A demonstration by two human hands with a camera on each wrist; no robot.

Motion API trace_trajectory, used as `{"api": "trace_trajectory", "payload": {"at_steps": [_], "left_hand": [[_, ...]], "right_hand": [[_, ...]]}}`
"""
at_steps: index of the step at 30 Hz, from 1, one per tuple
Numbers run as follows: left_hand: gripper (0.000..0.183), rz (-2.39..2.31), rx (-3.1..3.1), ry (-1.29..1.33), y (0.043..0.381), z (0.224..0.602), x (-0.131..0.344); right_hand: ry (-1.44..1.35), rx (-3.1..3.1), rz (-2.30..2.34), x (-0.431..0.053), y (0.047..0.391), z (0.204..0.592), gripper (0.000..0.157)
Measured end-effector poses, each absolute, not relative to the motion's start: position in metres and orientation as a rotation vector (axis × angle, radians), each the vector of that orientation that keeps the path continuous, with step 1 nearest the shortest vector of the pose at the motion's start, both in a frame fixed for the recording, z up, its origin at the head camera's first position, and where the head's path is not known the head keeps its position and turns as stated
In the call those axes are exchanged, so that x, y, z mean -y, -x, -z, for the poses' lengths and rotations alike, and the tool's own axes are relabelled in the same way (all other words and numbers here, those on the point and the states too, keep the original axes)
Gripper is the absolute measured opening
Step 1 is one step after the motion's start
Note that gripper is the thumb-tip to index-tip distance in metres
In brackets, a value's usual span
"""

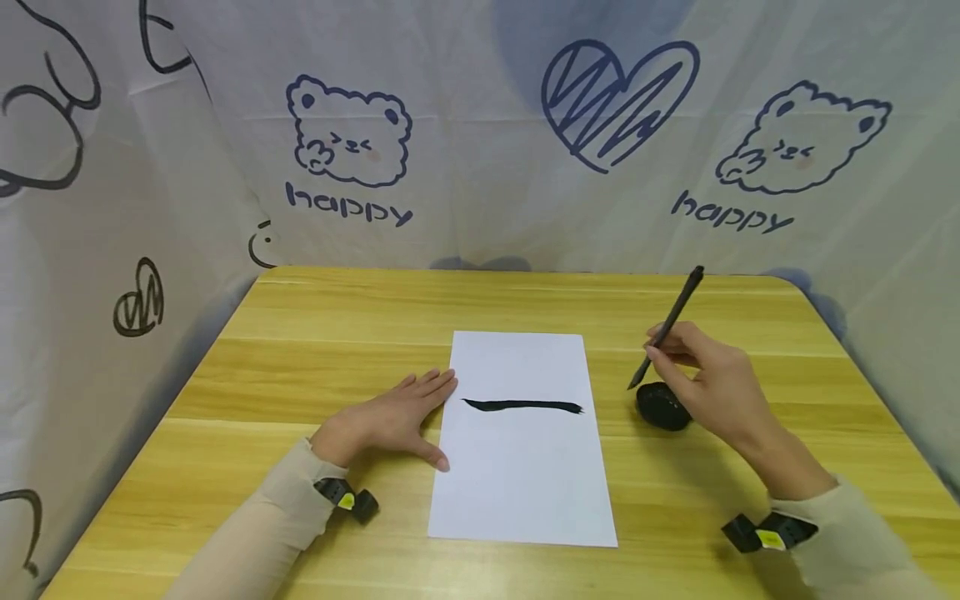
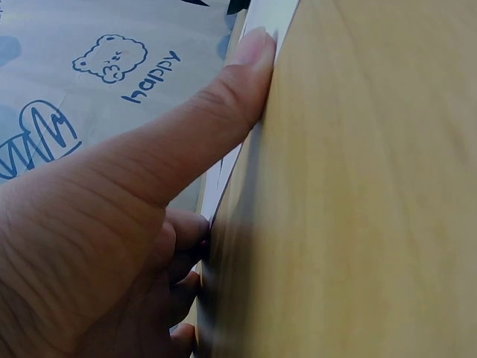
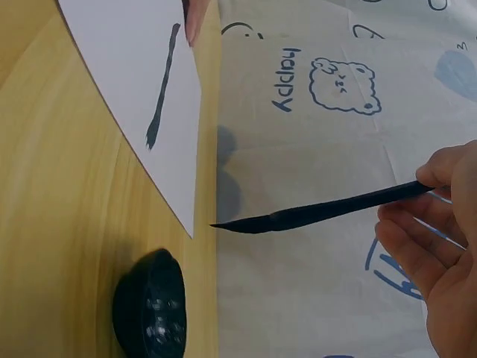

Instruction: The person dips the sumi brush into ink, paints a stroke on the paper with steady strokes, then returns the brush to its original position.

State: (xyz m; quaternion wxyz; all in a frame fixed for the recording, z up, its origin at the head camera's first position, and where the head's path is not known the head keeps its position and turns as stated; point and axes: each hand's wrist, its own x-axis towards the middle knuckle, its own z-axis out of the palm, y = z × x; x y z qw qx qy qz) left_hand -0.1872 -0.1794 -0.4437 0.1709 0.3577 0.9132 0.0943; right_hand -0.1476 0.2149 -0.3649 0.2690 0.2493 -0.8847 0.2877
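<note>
A white sheet of paper (image 1: 525,483) lies on the wooden table, crossed by one thick black horizontal stroke (image 1: 525,406). My left hand (image 1: 397,421) rests flat along the sheet's left edge, fingers spread, with the fingertips and thumb tip touching the paper. To the right of the sheet, my right hand (image 1: 712,379) pinches a dark writing brush (image 1: 675,317) between thumb and fingers. The brush slants, its black pointed tip (image 3: 238,225) in the air. Under the right hand stands a small black ink dish (image 1: 662,408), partly covered by the hand in the head view.
The table (image 1: 300,367) has light wood grain. Behind it and at the left hangs a pale cloth (image 1: 480,192) with drawn bears, hearts and the word happy. Each wrist wears a small black camera, such as the left one (image 1: 347,498).
</note>
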Motion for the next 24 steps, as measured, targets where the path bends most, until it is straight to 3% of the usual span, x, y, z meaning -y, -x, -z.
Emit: {"api": "trace_trajectory", "payload": {"at_steps": [12,19,24], "left_hand": [[0.118,-0.270,-2.600,-1.032,0.187,0.446,0.180],[0.118,-0.253,-2.602,-1.029,0.187,0.446,0.180],[0.118,-0.250,-2.603,-1.032,0.188,0.447,0.180]], "right_hand": [[-0.807,2.346,-0.560,-0.242,0.144,0.355,0.034],[-0.900,2.330,-0.441,-0.254,0.144,0.353,0.021],[-1.001,2.275,-0.390,-0.261,0.143,0.353,0.035]]}}
